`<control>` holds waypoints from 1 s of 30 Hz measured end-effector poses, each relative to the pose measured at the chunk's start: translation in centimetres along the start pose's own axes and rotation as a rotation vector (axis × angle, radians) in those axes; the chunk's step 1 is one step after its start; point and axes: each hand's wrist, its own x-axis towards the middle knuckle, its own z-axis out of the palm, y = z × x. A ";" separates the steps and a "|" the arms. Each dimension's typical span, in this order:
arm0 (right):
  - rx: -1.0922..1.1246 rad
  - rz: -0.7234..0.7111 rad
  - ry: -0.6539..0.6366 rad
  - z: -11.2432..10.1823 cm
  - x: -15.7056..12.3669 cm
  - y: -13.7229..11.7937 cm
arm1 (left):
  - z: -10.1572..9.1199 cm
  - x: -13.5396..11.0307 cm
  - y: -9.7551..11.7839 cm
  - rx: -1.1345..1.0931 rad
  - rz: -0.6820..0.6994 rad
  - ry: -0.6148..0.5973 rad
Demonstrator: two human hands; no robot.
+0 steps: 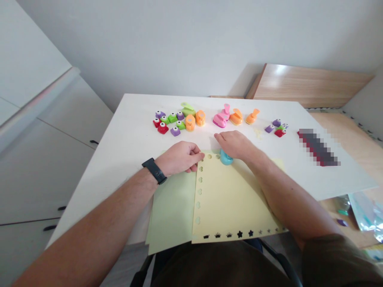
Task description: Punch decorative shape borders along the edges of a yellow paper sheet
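A yellow sheet of paper (233, 195) lies in front of me, hanging a little past the table's near edge. Heart cut-outs run down its left side, crowns, flowers and stars along the bottom, and round holes start the top edge. My left hand (184, 157) pinches the sheet's top left corner between thumb and fingers. At the top edge sits a light blue paper punch (226, 157), and my right hand (235, 143) is closed over it from above, hiding its lever. Pale green sheets (172, 211) lie partly under the yellow one.
Small red, green and purple punches (163, 127) stand in a group at the back left, near orange punches (190, 122). Pink punches (220, 119) are at the back middle. More small punches (280, 131) and a blurred dark red-edged object (318, 147) lie at the right.
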 end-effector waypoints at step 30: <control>0.048 0.113 -0.054 0.3 1.1 -0.2 | 0.2 0.0 0.2 0.021 -0.015 0.013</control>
